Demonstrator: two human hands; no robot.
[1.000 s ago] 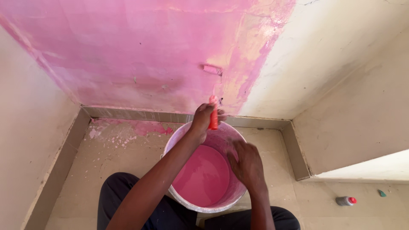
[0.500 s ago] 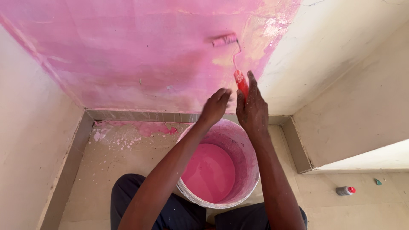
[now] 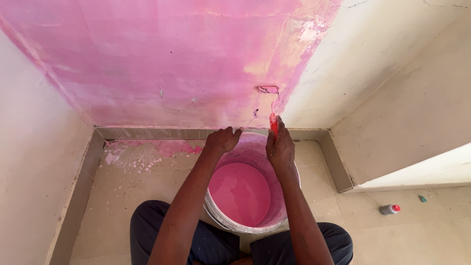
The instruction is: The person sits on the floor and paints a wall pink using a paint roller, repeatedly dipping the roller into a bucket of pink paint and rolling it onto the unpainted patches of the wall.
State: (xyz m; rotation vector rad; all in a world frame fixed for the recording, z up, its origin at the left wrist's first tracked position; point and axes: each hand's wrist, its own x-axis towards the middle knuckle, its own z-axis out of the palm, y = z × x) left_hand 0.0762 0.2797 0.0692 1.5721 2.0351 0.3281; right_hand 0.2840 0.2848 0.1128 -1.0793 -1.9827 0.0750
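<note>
Beige tiled floor [image 3: 147, 196], pink paint bucket [image 3: 230, 223], small red-capped bottle [image 3: 389, 209], pink spatter [image 3: 147, 149]

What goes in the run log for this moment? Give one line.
right hand: grips red-handled paint roller on pink wall | left hand: on rim of white plastic bucket of pink paint

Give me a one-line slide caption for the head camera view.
Right hand holds a small red-handled roller against the pink wall; left hand grips the paint bucket rim.

One head-worn camera looked steeply down from close above the bucket [image 3: 245, 225] (held between the knees), facing the pink wall [image 3: 162, 59] and the floor's [image 3: 142, 181] far corner.
</note>
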